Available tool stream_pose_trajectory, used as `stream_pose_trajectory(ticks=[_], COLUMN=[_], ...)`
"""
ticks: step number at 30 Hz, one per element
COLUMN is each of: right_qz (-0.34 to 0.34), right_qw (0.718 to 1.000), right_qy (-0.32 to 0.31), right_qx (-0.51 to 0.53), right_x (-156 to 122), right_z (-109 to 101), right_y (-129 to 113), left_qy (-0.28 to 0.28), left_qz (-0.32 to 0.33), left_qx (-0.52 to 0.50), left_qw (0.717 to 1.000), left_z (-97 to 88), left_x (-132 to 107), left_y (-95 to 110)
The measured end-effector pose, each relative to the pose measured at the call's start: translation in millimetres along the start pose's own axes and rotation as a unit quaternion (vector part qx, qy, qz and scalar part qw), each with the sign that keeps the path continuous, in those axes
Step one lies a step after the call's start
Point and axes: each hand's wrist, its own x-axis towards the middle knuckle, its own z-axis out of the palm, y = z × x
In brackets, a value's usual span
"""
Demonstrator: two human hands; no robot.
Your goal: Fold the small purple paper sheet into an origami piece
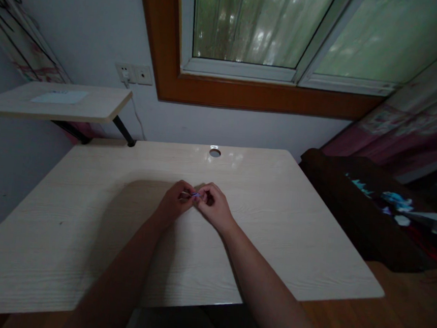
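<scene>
Over the middle of the desk, my left hand (176,199) and my right hand (213,203) meet, fingertips pinched together. Between them is a small, thin purple-and-whitish thing (195,194), too small for me to tell its kind. A pale, narrow part of it shows at the left fingers, and the purple part sits where the two hands come together. The fingers cover most of it. Both hands are closed on it, just above the pale wood-grain desktop (274,225), and both forearms reach in from the front edge.
A raised shelf (104,105) on black legs stands at the back left, with a paper sheet (59,96) on it. A round cable hole (215,153) lies near the desk's back edge. To the right is a dark wooden cabinet (326,194) bearing assorted items. Behind is a window.
</scene>
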Motion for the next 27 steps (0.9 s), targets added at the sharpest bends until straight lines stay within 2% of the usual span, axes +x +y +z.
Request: stream_pose_trajectory(ticks=[11, 19, 27], right_qz=[-0.008, -0.001, 0.0], right_qw=[1.0, 1.0, 1.0], right_qy=[-0.006, -0.003, 0.006], right_qx=[0.002, -0.008, -0.01], right_x=[0.5, 0.0, 0.1], right_z=[-0.6, -0.1, -1.4], right_y=[-1.0, 0.4, -1.7], left_qy=[0.001, -0.001, 0.003], left_qz=[0.003, 0.01, -0.012], left_qx=[-0.005, 0.0, -0.011], left_qw=[1.0, 1.0, 1.0], left_z=[0.0, 0.1, -0.1], left_x=[0.2, -0.3, 0.0], left_y=[2.9, -2.8, -2.3])
